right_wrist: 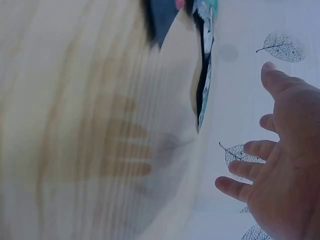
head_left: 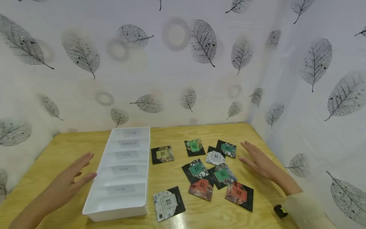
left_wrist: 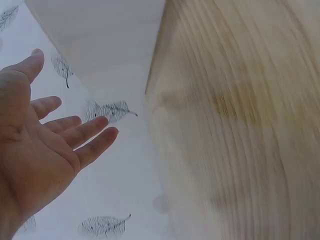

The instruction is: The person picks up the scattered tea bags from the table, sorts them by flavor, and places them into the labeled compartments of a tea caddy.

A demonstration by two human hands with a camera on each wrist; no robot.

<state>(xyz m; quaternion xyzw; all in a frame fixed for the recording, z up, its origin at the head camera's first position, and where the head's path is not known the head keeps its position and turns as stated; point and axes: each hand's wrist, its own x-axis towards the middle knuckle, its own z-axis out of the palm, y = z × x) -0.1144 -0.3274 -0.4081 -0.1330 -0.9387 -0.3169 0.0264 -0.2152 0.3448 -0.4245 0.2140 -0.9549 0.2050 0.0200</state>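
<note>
My left hand hovers by the left side of a white divided box, fingers loosely extended, holding nothing. The left wrist view shows the same hand with its fingers spread. Labelled dividers split the box into several compartments. To its right lie several flat square packets: one yellow-labelled, one bright green, grey-white ones, teal-green ones and red ones. Some overlap. My right hand, fingers straight and nothing held, is just right of the packets; the right wrist view shows this hand too.
Everything lies on a yellow wood-grain table. A leaf-printed white sheet rises behind the table and along its sides. By my right sleeve is a small black object.
</note>
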